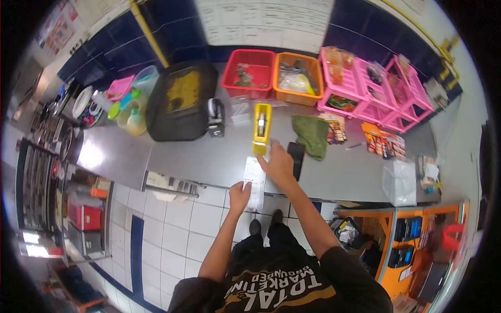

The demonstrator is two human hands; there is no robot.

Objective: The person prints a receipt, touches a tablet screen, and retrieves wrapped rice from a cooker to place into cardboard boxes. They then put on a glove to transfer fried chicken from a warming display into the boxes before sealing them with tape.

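My left hand (240,197) is closed on the lower left edge of a white paper slip (254,180) at the counter's front edge. The slip's upper end meets a yellow stapler-like tool (262,127) that lies on the metal counter. At the near end of this tool is my right hand (278,163), fingers bent against its right side and the top of the slip; what it grips there is too small to tell. Just right of that hand lie a dark phone (296,159) and a green cloth (311,134).
Red (249,92), orange (297,96) and pink baskets (342,93) line the back of the metal counter (339,180). A black tray (182,125) and a black device (215,119) are left of centre. At right stands a clear container (400,182); orange shelves (389,219) are below.
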